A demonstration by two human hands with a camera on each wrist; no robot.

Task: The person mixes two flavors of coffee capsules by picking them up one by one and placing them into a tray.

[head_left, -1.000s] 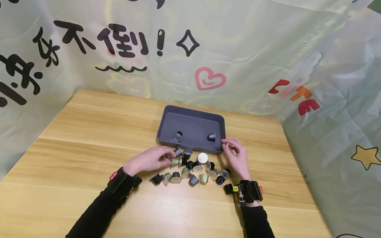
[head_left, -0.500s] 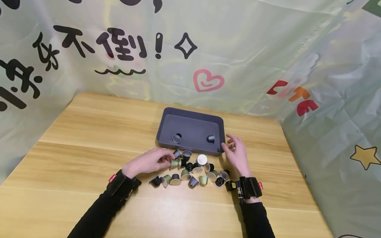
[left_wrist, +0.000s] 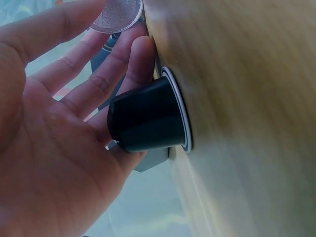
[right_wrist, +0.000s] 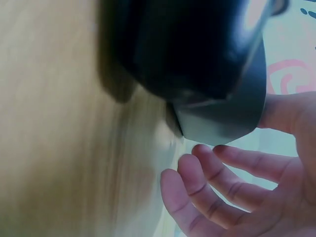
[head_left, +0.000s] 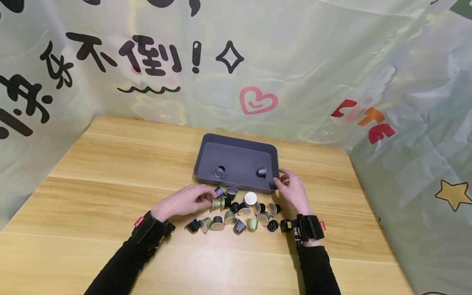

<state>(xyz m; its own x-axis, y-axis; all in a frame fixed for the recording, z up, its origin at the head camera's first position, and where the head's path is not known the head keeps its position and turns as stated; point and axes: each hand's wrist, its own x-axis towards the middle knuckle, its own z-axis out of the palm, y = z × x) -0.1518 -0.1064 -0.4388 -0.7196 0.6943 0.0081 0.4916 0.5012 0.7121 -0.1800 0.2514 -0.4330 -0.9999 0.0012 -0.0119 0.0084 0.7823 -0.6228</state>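
Coffee capsules lie in a loose cluster in front of a dark grey tray (head_left: 236, 149). My left hand (head_left: 184, 200) reaches in from the left, thumb and fingers about a light green capsule (head_left: 216, 203) at the cluster's left edge. In the left wrist view, the thumb crosses a silver foil lid (left_wrist: 118, 17) with fingers behind it; a dark capsule (left_wrist: 148, 116) lies near the palm. By the tray's front right corner is my right hand (head_left: 293, 190), fingers loosely spread and holding nothing. Its thumb is at the tray wall (right_wrist: 217, 123); a blurred dark object (right_wrist: 182, 44) fills the right wrist view's top.
Inside the tray lie two capsules, a dark one (head_left: 219, 171) at the left and a grey one (head_left: 261, 172) at the right. One capsule (head_left: 250, 198) shows a bright white lid. Behind the wooden table (head_left: 129, 155) hangs a printed cloth (head_left: 295, 61).
The rightmost capsule in the cluster has turned and shifted slightly away from me. My right fingers have spread from a closer curl. My left hand stays in place.
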